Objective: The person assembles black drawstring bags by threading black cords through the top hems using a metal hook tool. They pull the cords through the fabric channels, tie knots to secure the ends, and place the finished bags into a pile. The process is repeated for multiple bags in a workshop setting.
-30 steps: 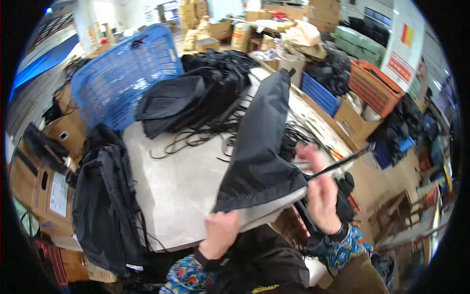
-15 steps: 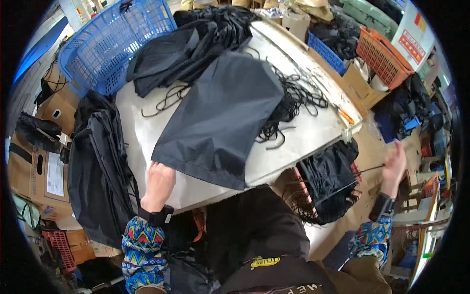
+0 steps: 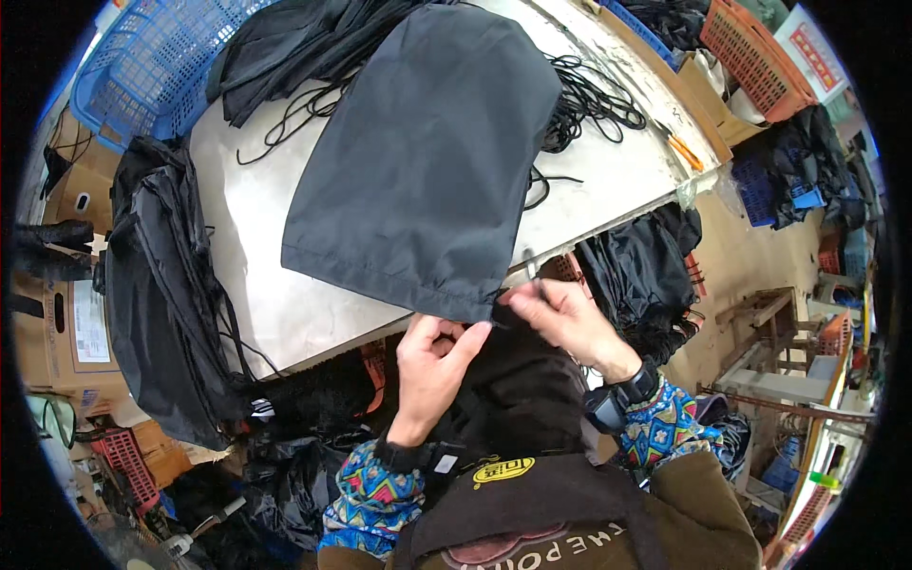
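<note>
A flat black fabric bag [image 3: 418, 161] lies on the white tabletop [image 3: 247, 218], its hemmed edge hanging slightly over the front. At that hem's right corner my left hand [image 3: 432, 366] is closed, thumb and fingertips pinching the cloth. My right hand [image 3: 575, 328] meets the same corner from the right, its fingertips pinched together. Something thin and dark shows at them; whether it is cord or cloth is too small to tell. Loose black cords [image 3: 594, 100] lie in a tangle beside the bag's upper right side, partly under it.
More black fabric [image 3: 285, 47] is heaped at the table's back, next to a blue plastic basket [image 3: 157, 71]. Black bags [image 3: 166, 285] hang over the left edge. A black bundle [image 3: 641, 266] sits below the table at right. An orange cutter [image 3: 684, 152] lies near the right edge.
My right hand has come in from the far right to the bag's hem corner. My left hand has moved right from the hem's left corner to the right one. The view has shifted too.
</note>
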`<state>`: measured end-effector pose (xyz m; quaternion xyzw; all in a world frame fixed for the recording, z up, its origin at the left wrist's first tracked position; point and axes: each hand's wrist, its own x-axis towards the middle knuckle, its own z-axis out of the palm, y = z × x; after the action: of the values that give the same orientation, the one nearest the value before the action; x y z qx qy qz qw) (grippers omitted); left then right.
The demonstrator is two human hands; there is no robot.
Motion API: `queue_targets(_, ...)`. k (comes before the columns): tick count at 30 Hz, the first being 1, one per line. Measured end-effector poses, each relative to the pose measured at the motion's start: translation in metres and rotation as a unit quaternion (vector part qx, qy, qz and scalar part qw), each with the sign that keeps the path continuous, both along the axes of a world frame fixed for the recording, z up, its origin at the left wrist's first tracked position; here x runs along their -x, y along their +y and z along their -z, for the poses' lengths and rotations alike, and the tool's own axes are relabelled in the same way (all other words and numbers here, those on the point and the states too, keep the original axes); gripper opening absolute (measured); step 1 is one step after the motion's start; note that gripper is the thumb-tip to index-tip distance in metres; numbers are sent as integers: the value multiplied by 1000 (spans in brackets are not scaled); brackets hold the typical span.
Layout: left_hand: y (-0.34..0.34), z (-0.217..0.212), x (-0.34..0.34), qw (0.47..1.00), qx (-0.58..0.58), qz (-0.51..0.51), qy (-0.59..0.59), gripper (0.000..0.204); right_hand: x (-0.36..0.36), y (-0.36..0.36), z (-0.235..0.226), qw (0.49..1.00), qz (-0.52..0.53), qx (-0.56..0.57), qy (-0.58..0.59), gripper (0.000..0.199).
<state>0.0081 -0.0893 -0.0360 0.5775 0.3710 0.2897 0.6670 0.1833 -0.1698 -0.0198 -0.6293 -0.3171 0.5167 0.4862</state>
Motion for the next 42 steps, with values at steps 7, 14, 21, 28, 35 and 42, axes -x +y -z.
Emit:
queue_targets(7, 16, -8, -5, 991, 115, -16, -67, 19, 10, 15, 3, 989, -78, -78, -101, 15)
queue_targets(14, 24, -20, 1, 998, -30, 39, 49, 25, 14, 19, 1, 984, -52, -94, -142, 18)
queue_targets(21, 42, -36, -5, 992, 81, -34, -91, 25, 7, -4, -14, 990, 73, -110, 52, 32)
queue_targets(28, 44, -43, -13, 991, 58, -63, -100, 22, 17, -13, -34, 954, 25, -152, -257, 22)
queue_targets(35, 43, -44, -15, 987, 92, -37, -123, 21, 25, -12, -43, 901, 35, -192, -388, 23)
queue_targets(42, 42, -41, -15, 986, 106, -40, -123, 18, 27, -14, -47, 838, -25, -194, -509, 29)
